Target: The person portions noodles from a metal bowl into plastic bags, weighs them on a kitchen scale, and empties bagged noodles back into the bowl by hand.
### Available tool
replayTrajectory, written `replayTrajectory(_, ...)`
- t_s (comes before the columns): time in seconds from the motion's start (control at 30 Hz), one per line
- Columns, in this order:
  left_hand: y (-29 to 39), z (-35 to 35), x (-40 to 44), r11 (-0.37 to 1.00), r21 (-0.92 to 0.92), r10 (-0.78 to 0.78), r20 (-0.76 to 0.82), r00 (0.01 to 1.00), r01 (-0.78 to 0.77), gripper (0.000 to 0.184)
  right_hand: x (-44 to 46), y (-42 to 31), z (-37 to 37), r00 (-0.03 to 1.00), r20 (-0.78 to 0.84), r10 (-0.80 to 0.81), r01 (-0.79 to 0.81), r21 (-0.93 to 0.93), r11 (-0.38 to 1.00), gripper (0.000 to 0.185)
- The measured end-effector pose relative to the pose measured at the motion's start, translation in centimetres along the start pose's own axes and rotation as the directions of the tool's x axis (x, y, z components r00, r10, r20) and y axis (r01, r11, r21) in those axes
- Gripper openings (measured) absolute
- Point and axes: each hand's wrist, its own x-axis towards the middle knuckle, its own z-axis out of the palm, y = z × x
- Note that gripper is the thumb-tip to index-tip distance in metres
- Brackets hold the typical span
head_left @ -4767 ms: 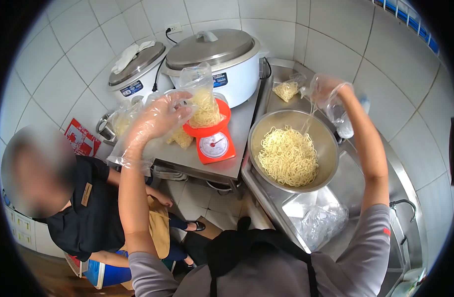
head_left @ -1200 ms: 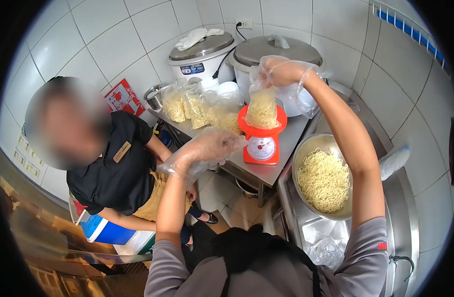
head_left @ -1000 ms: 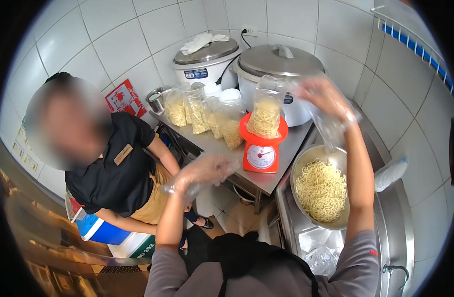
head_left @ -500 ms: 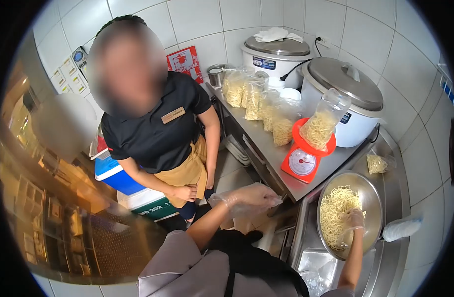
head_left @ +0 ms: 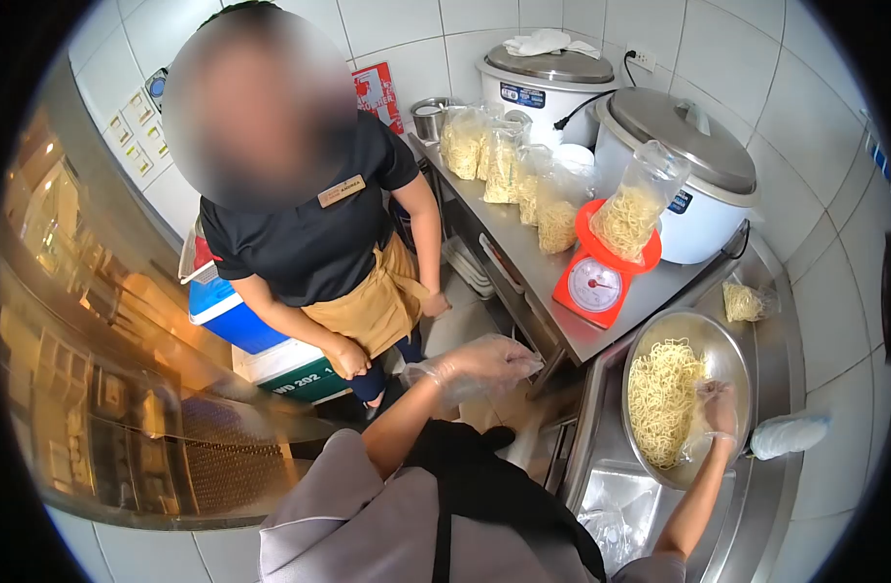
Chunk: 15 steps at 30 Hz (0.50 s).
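My right hand (head_left: 718,410), in a clear plastic glove, is inside a large steel bowl (head_left: 734,369), at the right side of a pile of yellow noodles (head_left: 663,398). Its fingertips are too small and blurred to show whether they hold noodles. My left hand (head_left: 494,361), also gloved, hovers over the floor in front of the counter, its fingers curled together and what they hold, if anything, hidden. On the pan of a red scale (head_left: 593,284) leans an open clear bag of noodles (head_left: 624,222), which neither hand touches.
Several noodle bags (head_left: 502,165) line the steel counter (head_left: 586,335), before two rice cookers (head_left: 684,136). A small noodle bag (head_left: 745,302) lies behind the bowl. A person in a black shirt (head_left: 309,243) stands at the left, near a blue cooler (head_left: 237,316). A plastic-wrapped item (head_left: 790,435) is beside the bowl.
My right hand has gone from the bag on the scale down into the bowl. My left hand has drawn back from the scale. The view has turned left, showing more of the person.
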Motion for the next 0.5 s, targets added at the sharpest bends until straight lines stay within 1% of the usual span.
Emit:
replayTrajectory(0.07, -0.3, 0.0, 0.3, 0.998, 0.054, -0.036, 0.002, 0.999, 0.035, 0.044, -0.1, -0.8, 0.0, 1.0, -0.005, 0.014, -0.014, 0.016, 1.0, 0.011)
replayTrajectory(0.13, -2.1, 1.4, 0.8, 0.999, -0.003, 0.048, 0.001, 0.999, -0.048, 0.043, -0.2, -0.2, 0.2, 0.998, -0.023, 0.054, -0.053, 0.041, 0.998, 0.012)
replayTrajectory(0.17, -2.1, 1.9, 0.6, 0.995, -0.034, 0.09, -0.003, 0.996, -0.09, 0.043, -0.4, 0.1, 0.2, 0.997, -0.064, -0.035, 0.032, -0.036, 0.999, 0.012)
replayTrajectory(0.23, -2.0, 1.8, 0.4, 0.995, 0.017, 0.098, -0.004, 0.995, -0.098, 0.044, -0.5, 0.6, 0.0, 0.965, -0.127, -0.23, 0.204, -0.193, 0.96, 0.013)
replayTrajectory(0.27, -1.7, 1.6, 0.1, 0.994, 0.041, 0.101, -0.011, 0.995, -0.1, 0.044, -0.3, 0.8, -0.1, 0.982, -0.11, -0.154, 0.142, -0.11, 0.984, 0.015)
replayTrajectory(0.33, -1.7, 1.0, -0.1, 0.998, 0.039, 0.051, -0.024, 0.998, -0.05, 0.043, 0.7, 1.2, -0.7, 0.999, -0.046, -0.015, 0.018, 0.053, 0.998, 0.017)
replayTrajectory(0.37, -1.7, 0.7, -0.3, 0.999, 0.035, 0.025, -0.033, 0.999, -0.024, 0.043, 1.0, -1.5, -2.1, 0.993, -0.063, 0.104, -0.094, 0.157, 0.983, 0.014)
replayTrajectory(0.4, -1.8, 0.6, -0.5, 1.0, 0.014, 0.018, -0.05, 0.999, -0.017, 0.043, 0.7, -6.2, -4.3, 0.973, -0.064, 0.224, -0.2, 0.261, 0.945, 0.012)
replayTrajectory(0.43, -2.0, 0.4, -0.7, 1.0, -0.005, 0.012, -0.067, 0.998, -0.013, 0.043, 0.9, -9.0, -5.4, 0.939, -0.052, 0.34, -0.3, 0.362, 0.883, 0.011)
replayTrajectory(0.47, -2.1, 0.3, -0.8, 1.0, -0.023, 0.008, -0.083, 0.997, -0.01, 0.042, 1.3, -8.4, -5.3, 0.947, -0.041, 0.32, -0.279, 0.393, 0.876, 0.012)
replayTrajectory(0.5, -2.5, 0.1, -0.9, 0.999, -0.015, 0.035, -0.103, 0.994, -0.036, 0.042, 1.5, -7.8, -5.3, 0.953, -0.031, 0.301, -0.26, 0.423, 0.868, 0.012)
